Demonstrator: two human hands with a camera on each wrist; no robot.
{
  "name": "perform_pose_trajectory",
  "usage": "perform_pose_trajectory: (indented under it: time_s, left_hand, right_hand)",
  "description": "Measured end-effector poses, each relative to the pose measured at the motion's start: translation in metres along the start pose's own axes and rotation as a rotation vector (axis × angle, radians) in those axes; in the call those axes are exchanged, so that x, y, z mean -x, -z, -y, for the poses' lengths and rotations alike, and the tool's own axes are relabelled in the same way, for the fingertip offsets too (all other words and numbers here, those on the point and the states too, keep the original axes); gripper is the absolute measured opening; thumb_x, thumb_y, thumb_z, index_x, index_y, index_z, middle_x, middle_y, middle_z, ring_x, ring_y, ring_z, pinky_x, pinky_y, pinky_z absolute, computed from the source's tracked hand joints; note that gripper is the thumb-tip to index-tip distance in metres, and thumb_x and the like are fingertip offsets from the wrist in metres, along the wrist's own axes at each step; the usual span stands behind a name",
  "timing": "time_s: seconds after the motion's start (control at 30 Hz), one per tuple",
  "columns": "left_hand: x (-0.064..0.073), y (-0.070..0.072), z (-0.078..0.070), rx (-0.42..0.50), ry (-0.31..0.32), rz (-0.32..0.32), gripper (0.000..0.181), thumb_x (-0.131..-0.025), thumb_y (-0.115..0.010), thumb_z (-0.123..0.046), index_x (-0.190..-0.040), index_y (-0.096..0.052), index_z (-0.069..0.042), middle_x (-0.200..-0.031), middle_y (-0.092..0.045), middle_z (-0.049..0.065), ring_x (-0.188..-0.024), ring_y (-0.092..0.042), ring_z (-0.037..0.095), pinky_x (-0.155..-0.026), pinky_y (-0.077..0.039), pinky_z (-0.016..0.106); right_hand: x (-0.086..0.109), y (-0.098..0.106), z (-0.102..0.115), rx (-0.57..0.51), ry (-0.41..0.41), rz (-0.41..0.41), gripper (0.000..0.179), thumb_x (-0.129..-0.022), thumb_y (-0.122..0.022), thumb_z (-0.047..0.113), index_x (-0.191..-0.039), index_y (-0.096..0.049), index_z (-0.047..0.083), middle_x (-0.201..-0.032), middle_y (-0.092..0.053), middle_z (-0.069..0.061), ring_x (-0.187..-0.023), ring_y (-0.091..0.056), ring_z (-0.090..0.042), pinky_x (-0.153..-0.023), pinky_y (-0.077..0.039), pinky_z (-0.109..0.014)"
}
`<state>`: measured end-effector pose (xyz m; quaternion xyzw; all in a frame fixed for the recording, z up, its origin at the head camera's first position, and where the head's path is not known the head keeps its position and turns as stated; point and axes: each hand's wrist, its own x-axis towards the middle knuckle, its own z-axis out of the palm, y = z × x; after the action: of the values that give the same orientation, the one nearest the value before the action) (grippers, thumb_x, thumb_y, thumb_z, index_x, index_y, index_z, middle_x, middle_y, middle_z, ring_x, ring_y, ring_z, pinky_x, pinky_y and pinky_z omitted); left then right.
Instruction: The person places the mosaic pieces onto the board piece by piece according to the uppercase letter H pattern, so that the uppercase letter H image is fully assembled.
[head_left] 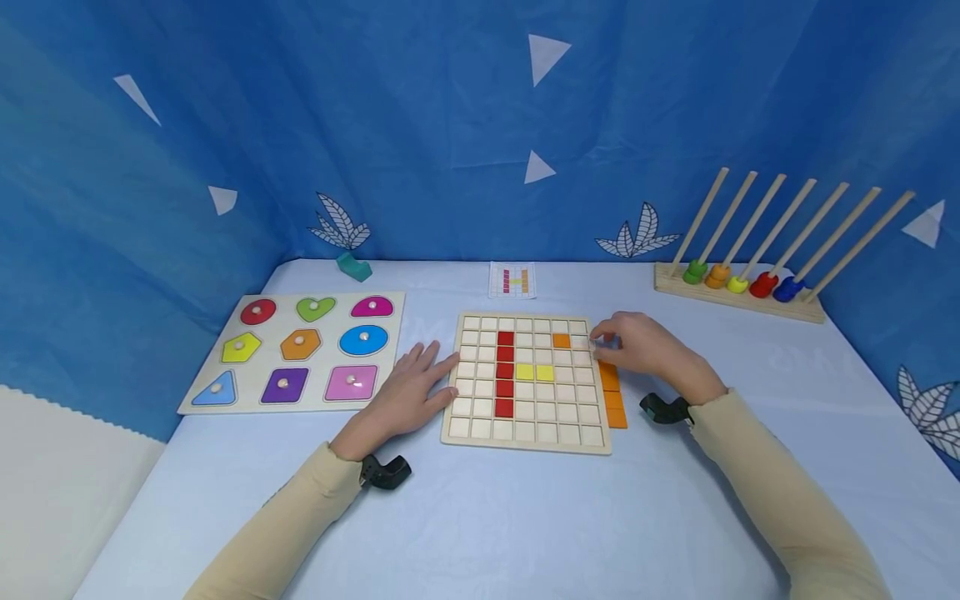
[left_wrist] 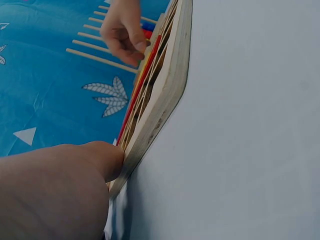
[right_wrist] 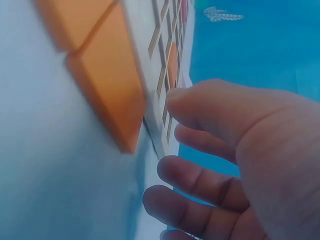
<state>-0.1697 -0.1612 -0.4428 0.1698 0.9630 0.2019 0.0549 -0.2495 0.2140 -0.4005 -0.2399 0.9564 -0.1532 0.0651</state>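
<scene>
A square wooden grid board (head_left: 525,448) lies mid-table with pale cells. On it are a column of red tiles (head_left: 505,372), two yellow tiles (head_left: 536,372) and one orange tile (head_left: 561,341). My left hand (head_left: 412,387) is spread flat, its fingertips and thumb touching the board's left edge. At the board's right edge, near the upper corner, hovers my right hand (head_left: 637,342), fingers loosely bent. In the right wrist view the thumb (right_wrist: 200,107) stands apart from the fingers, with no tile visible between them. Loose orange tiles (head_left: 613,400) lie along the board's right side, partly covered by that hand.
A small pattern card (head_left: 512,280) lies behind the board. At left is a shape puzzle (head_left: 318,400) with knobbed pieces, and a teal block (head_left: 353,267) beyond it. A peg stand (head_left: 738,302) with coloured beads stands at back right. Blue cloth (head_left: 450,125) hangs behind.
</scene>
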Motion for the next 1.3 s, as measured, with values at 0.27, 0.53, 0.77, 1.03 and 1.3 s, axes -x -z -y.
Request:
perform_pose_trajectory:
  time_s: [0.27, 0.53, 0.77, 1.03, 1.3]
  left_hand:
    - [0.0, 0.0, 0.002, -0.004, -0.003, -0.007, 0.064, -0.1, -0.06, -0.039, -0.157, -0.042, -0.017, -0.167, -0.027, 0.022, -0.156, -0.018, 0.048, -0.125, -0.02, 0.064]
    - [0.001, 0.0, 0.004, -0.008, -0.004, -0.008, 0.064, -0.1, -0.059, -0.039, -0.157, -0.042, -0.017, -0.167, -0.028, 0.022, -0.156, -0.018, 0.048, -0.125, -0.02, 0.065]
    - [0.001, -0.001, 0.004, 0.002, -0.007, -0.007, 0.063, -0.1, -0.059, -0.039, -0.157, -0.042, -0.016, -0.167, -0.028, 0.023, -0.156, -0.018, 0.048, -0.125, -0.02, 0.065]
    - [0.0, -0.001, 0.002, 0.0, -0.01, -0.008, 0.064, -0.1, -0.059, -0.039, -0.157, -0.042, -0.016, -0.167, -0.028, 0.022, -0.156, -0.018, 0.048, -0.125, -0.02, 0.065]
    - [0.0, -0.002, 0.002, 0.002, -0.017, -0.011, 0.064, -0.1, -0.059, -0.039, -0.157, -0.042, -0.016, -0.167, -0.028, 0.023, -0.156, -0.018, 0.049, -0.125, -0.02, 0.065]
  right_hand:
    - [0.01, 0.001, -0.007, 0.021, 0.004, -0.007, 0.033, -0.089, -0.077, 0.02, -0.116, -0.075, 0.001, -0.094, -0.072, -0.01, -0.073, -0.055, -0.016, -0.07, -0.055, -0.032]
    - [0.016, -0.001, -0.009, 0.033, -0.013, 0.004, 0.035, -0.087, -0.079, 0.023, -0.115, -0.076, 0.003, -0.092, -0.071, -0.008, -0.074, -0.055, -0.016, -0.07, -0.054, -0.03]
    - [0.02, -0.004, -0.01, 0.006, -0.011, 0.022, 0.035, -0.086, -0.08, 0.023, -0.114, -0.075, 0.003, -0.091, -0.07, -0.007, -0.075, -0.054, -0.016, -0.069, -0.052, -0.029]
    - [0.021, -0.008, -0.012, 0.001, -0.001, 0.012, 0.033, -0.086, -0.08, 0.02, -0.113, -0.076, 0.003, -0.09, -0.07, -0.006, -0.075, -0.055, -0.016, -0.07, -0.053, -0.03]
    - [0.023, -0.009, -0.011, 0.0, 0.019, -0.017, 0.03, -0.086, -0.079, 0.017, -0.112, -0.076, 0.003, -0.089, -0.07, -0.006, -0.072, -0.054, -0.014, -0.068, -0.052, -0.03]
